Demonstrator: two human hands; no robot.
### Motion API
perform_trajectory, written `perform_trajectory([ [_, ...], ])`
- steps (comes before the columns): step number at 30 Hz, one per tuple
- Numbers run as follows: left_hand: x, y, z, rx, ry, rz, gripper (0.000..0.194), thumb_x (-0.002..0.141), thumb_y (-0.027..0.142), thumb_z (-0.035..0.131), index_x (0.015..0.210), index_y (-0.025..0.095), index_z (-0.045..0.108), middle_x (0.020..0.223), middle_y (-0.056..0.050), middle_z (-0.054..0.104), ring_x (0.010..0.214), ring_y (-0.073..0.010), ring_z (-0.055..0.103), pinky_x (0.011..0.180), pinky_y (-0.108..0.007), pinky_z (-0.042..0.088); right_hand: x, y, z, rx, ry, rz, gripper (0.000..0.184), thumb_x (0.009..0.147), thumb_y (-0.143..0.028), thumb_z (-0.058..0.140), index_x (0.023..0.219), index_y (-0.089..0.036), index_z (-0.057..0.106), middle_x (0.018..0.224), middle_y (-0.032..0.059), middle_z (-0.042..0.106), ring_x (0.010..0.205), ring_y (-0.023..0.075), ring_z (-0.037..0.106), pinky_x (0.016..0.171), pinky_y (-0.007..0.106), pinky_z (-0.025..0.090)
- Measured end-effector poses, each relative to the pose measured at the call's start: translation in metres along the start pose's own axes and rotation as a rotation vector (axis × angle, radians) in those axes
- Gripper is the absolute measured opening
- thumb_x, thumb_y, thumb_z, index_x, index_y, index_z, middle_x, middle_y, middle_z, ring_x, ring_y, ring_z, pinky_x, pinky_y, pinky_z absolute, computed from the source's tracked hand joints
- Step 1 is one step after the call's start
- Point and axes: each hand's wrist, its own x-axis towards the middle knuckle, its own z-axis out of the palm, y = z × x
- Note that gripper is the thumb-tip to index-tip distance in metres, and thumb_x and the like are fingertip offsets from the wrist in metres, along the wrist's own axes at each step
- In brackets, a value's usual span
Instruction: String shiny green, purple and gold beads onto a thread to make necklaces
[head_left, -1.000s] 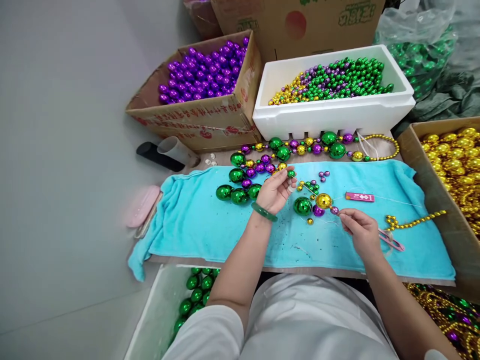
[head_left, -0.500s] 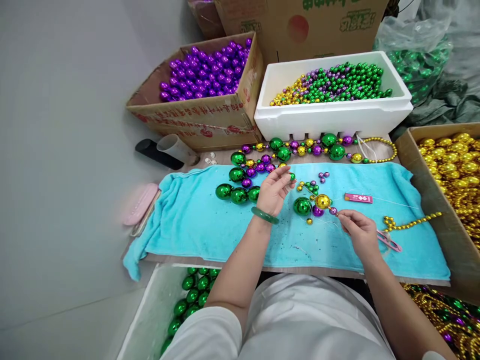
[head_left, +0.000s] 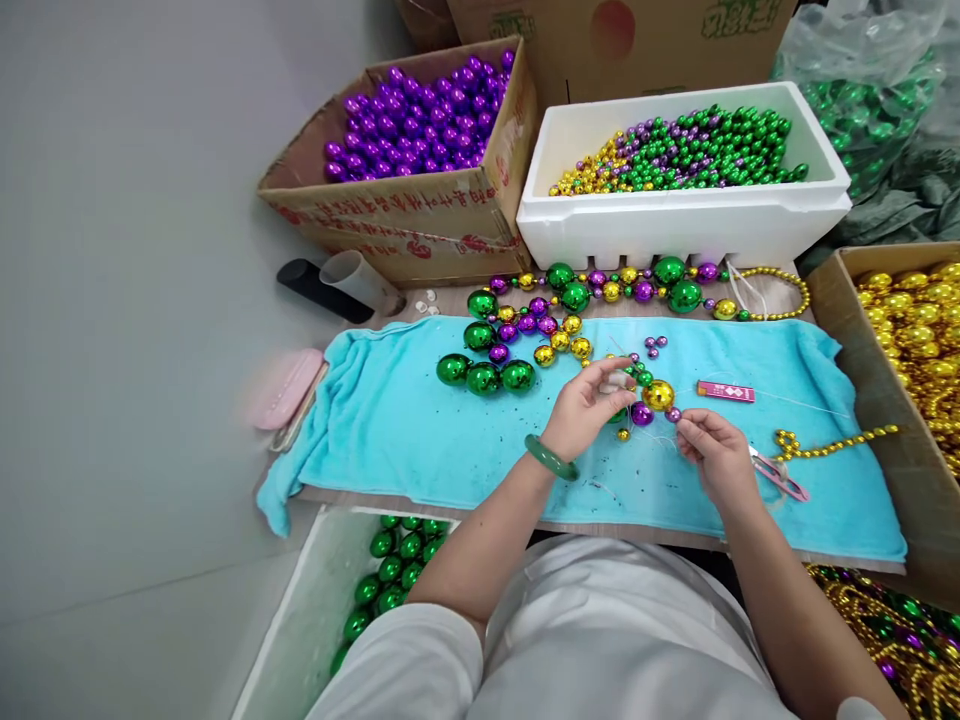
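My left hand (head_left: 589, 410), with a green bangle (head_left: 551, 458) at its wrist, is closed at the fingertips around a thin thread beside small green beads (head_left: 643, 376). My right hand (head_left: 716, 450) pinches a small light purple bead (head_left: 673, 415) on the same strand. Between the hands lie a large gold bead (head_left: 658, 395) and a purple bead (head_left: 642, 413). A large green bead is mostly hidden behind my left fingers. One small gold bead (head_left: 623, 434) and a few small purple beads (head_left: 652, 353) rest on the blue towel (head_left: 450, 450).
A finished-looking bead strand (head_left: 575, 297) curves along the back. Pink snips (head_left: 780, 473) and a magenta packet (head_left: 725, 391) lie right. Behind stand a carton of purple beads (head_left: 397, 215) and a foam box (head_left: 682, 225). A carton of gold beads (head_left: 862, 400) borders the right.
My left hand has moved right, from beside the strand to close against the small beads, covering the large green bead. My right hand keeps its pinch. The view has shifted slightly.
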Motion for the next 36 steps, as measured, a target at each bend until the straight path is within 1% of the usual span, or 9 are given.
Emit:
perform_trajectory([
  [3,0.008,0.001,-0.024,0.437,0.152,0.159,0.020,0.082,0.026,0.061,0.098,0.017,0.068,0.101,-0.009,0.066,0.093,-0.0187,0.061,0.082,-0.032,0.049,0.001,-0.005,-0.008,0.017,0.063,-0.041,0.020,0.070,-0.033,0.075,0.079,-0.017,0.066,0.056,-0.0029,0.053,0.049,0.0070,0.044,0.044,0.020,0.030],
  [6,0.026,0.002,-0.057,0.835,0.314,0.248,0.020,0.085,0.023,0.056,0.098,0.016,0.069,0.103,-0.010,0.065,0.100,-0.0226,0.058,0.092,-0.038,0.046,0.002,-0.011,-0.015,0.017,0.102,-0.060,0.019,0.070,-0.032,0.076,0.077,-0.017,0.067,0.056,-0.0024,0.054,0.048,0.0069,0.044,0.044,0.020,0.030],
  [11,0.060,0.005,-0.111,1.198,0.419,0.074,0.026,0.086,0.022,0.052,0.105,0.014,0.067,0.106,-0.012,0.065,0.104,-0.0254,0.057,0.098,-0.040,0.043,0.003,-0.012,-0.019,0.011,0.135,-0.089,0.018,0.070,-0.032,0.076,0.077,-0.017,0.067,0.055,-0.0021,0.054,0.048,0.0070,0.043,0.044,0.021,0.030],
  [15,0.081,0.001,-0.137,1.403,0.357,-0.089,0.030,0.086,0.024,0.050,0.109,0.014,0.067,0.107,-0.014,0.063,0.103,-0.0279,0.057,0.096,-0.041,0.043,0.003,-0.010,-0.017,-0.006,0.116,-0.076,0.018,0.070,-0.032,0.076,0.077,-0.017,0.068,0.055,-0.0023,0.054,0.048,0.0069,0.044,0.044,0.020,0.030],
  [22,0.106,-0.006,-0.136,1.582,0.071,-0.104,0.032,0.081,0.023,0.055,0.110,0.013,0.065,0.113,-0.015,0.061,0.111,-0.0313,0.053,0.098,-0.043,0.041,0.005,-0.013,-0.012,0.000,0.109,-0.060,0.019,0.070,-0.033,0.075,0.076,-0.017,0.067,0.055,-0.0023,0.054,0.048,0.0069,0.044,0.043,0.020,0.031],
  [25,0.115,-0.008,-0.133,1.569,0.013,-0.102,0.030,0.077,0.017,0.057,0.106,0.014,0.065,0.112,-0.015,0.063,0.112,-0.0301,0.053,0.098,-0.042,0.040,0.004,-0.014,-0.010,-0.009,0.101,-0.067,0.019,0.071,-0.033,0.074,0.076,-0.017,0.067,0.055,-0.0022,0.054,0.048,0.0071,0.044,0.043,0.021,0.031],
  [32,0.118,-0.008,-0.133,1.472,0.054,-0.043,0.030,0.068,0.009,0.060,0.097,0.011,0.065,0.101,-0.019,0.066,0.103,-0.0338,0.058,0.093,-0.047,0.043,0.004,-0.012,-0.012,-0.045,0.087,-0.073,0.019,0.073,-0.034,0.073,0.078,-0.017,0.066,0.056,-0.0017,0.053,0.050,0.0081,0.043,0.044,0.022,0.032],
  [34,0.110,0.001,-0.132,1.371,0.124,0.026,0.028,0.068,0.012,0.062,0.095,0.013,0.065,0.100,-0.017,0.065,0.102,-0.0329,0.058,0.095,-0.048,0.043,0.005,-0.013,-0.013,-0.044,0.089,-0.075,0.019,0.073,-0.034,0.073,0.077,-0.017,0.066,0.056,-0.0017,0.053,0.049,0.0082,0.043,0.044,0.022,0.031],
  [36,0.095,0.013,-0.128,1.135,0.231,0.108,0.032,0.068,0.018,0.064,0.100,0.015,0.065,0.103,-0.014,0.064,0.103,-0.0301,0.058,0.096,-0.047,0.043,0.005,-0.014,-0.013,-0.034,0.089,-0.073,0.019,0.072,-0.034,0.073,0.077,-0.017,0.066,0.056,-0.0018,0.053,0.049,0.0079,0.043,0.044,0.022,0.031],
])
